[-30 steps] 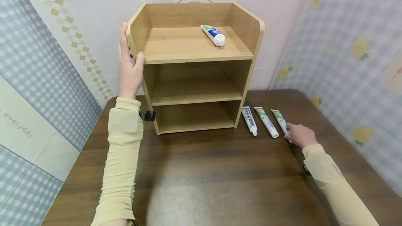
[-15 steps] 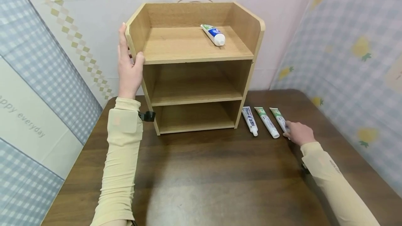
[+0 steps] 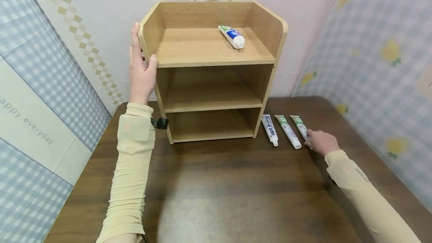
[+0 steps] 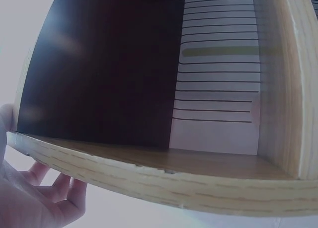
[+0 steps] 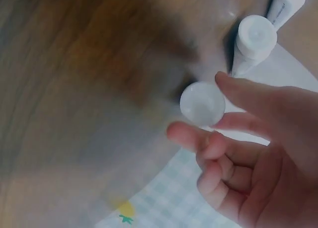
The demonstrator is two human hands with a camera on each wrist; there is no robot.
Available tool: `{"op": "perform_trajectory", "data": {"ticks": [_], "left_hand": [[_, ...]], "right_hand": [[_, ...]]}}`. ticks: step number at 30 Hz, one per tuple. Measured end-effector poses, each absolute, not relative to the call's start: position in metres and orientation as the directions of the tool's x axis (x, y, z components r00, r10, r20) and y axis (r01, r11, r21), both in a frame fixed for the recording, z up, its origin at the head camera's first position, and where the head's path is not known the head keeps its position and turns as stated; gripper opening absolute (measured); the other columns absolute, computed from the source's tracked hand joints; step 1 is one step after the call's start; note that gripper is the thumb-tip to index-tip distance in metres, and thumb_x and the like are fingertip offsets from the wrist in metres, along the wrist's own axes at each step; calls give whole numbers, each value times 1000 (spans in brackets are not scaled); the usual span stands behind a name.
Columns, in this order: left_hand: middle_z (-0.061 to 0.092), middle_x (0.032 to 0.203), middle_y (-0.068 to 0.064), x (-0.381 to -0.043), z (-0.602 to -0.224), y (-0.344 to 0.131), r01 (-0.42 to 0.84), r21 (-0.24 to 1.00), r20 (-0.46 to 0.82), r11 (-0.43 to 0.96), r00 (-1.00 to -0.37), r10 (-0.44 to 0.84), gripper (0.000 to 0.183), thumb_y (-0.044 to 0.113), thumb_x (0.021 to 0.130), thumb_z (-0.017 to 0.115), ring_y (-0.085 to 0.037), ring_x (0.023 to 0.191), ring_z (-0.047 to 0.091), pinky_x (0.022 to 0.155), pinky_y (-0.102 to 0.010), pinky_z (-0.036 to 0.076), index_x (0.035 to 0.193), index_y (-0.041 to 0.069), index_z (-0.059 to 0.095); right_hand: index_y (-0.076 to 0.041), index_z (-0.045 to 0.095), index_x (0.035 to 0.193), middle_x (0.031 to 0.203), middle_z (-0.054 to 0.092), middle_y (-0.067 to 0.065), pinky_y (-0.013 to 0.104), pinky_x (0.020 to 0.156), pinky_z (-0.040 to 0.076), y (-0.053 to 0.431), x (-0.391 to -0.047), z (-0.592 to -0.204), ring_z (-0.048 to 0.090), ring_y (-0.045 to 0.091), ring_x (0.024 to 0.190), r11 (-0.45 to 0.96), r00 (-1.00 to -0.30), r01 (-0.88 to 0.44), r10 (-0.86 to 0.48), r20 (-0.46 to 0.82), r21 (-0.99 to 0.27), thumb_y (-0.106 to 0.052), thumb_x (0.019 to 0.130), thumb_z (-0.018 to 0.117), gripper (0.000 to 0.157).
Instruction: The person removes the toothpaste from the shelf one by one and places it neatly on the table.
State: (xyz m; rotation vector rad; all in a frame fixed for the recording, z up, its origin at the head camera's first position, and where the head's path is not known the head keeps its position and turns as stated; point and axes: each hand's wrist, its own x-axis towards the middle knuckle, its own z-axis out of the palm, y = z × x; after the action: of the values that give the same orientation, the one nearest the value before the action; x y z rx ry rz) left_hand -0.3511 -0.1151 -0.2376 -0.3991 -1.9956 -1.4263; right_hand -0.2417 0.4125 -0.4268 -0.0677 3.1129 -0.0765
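A wooden shelf unit stands on the brown table. My left hand holds its left side panel near the top, thumb across the front edge and fingers round the outside. At the right, my right hand pinches a green-and-white toothpaste tube near its cap end; the white cap shows between thumb and fingers in the right wrist view. Two more toothpaste tubes lie beside it, a green-and-white tube and a blue-and-white tube. Another toothpaste tube rests on the shelf's top board.
The shelf has a middle board and a bottom board under the top one. Printed cloth hangs close along the table's right side, and a checked cloth hangs at the left.
The pinched tube has shifted slightly left with my right hand, closer to its neighbour. My left hand stays on the shelf. The head view has turned a little.
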Motion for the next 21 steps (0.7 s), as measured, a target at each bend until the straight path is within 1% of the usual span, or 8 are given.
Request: {"op": "perform_trajectory", "data": {"ticks": [3, 4, 7, 10, 13, 17, 19, 21], "left_hand": [[39, 141, -6, -351, -238, -115, 589, 721, 663, 364, -740, -115, 76, 9, 89, 44, -13, 104, 47, 76, -26, 44, 154, 38, 18], [39, 141, -6, -351, -238, -115, 592, 719, 665, 363, -738, -114, 76, 9, 89, 44, -13, 105, 47, 77, -26, 44, 154, 38, 18], [39, 141, -6, -350, -238, -115, 592, 722, 663, 358, -740, -113, 76, 9, 89, 44, -13, 105, 47, 79, -27, 45, 153, 39, 19], [38, 141, -6, -349, -238, -115, 588, 725, 658, 360, -745, -109, 76, 9, 89, 44, -14, 105, 47, 79, -28, 46, 153, 41, 18], [38, 141, -6, -349, -237, -116, 585, 728, 655, 358, -748, -110, 76, 10, 89, 44, -15, 105, 47, 80, -30, 46, 153, 42, 18], [38, 139, -7, -349, -237, -116, 589, 732, 653, 343, -749, -109, 76, 9, 89, 43, -16, 107, 48, 85, -32, 49, 152, 44, 19], [38, 140, -8, -350, -236, -116, 589, 733, 653, 340, -750, -106, 76, 9, 89, 44, -17, 109, 48, 87, -34, 50, 152, 44, 19], [38, 141, -8, -350, -236, -117, 586, 734, 650, 342, -752, -106, 76, 9, 89, 44, -17, 110, 48, 88, -35, 50, 152, 44, 19]], "right_hand": [[2, 60, 107, 91, 67, 24, 50, 54, 47, 417, -240, -422, 63, 39, 76, 997, -997, -51, -54, -60, -52, -22, 89, 64, 31], [1, 60, 105, 90, 67, 23, 50, 54, 47, 417, -239, -419, 63, 38, 76, 997, -996, -54, -58, -67, -53, -23, 89, 63, 29], [-4, 60, 91, 75, 63, 11, 44, 51, 42, 413, -235, -406, 59, 28, 67, 996, -996, -76, -79, -49, -49, -24, 91, 60, 19], [-10, 52, 79, 63, 52, 2, 38, 48, 37, 400, -233, -392, 50, 20, 58, 994, -996, -91, -91, 13, -52, -24, 91, 59, 20], [-6, 60, 90, 68, 61, 7, 41, 47, 40, 383, -233, -377, 58, 25, 61, 992, -989, -120, -115, 89, -47, -24, 91, 58, 17], [-3, 65, 113, 92, 71, 21, 50, 51, 46, 359, -233, -360, 66, 38, 77, 990, -982, -138, -132, 139, -40, -24, 92, 57, 31], [-4, 65, 115, 96, 71, 22, 51, 52, 47, 349, -232, -353, 66, 39, 79, 990, -980, -138, -131, 152, -37, -25, 93, 57, 32], [-5, 65, 112, 92, 71, 20, 50, 51, 46, 340, -232, -346, 65, 38, 76, 989, -975, -144, -135, 177, -39, -25, 93, 55, 29]]}}
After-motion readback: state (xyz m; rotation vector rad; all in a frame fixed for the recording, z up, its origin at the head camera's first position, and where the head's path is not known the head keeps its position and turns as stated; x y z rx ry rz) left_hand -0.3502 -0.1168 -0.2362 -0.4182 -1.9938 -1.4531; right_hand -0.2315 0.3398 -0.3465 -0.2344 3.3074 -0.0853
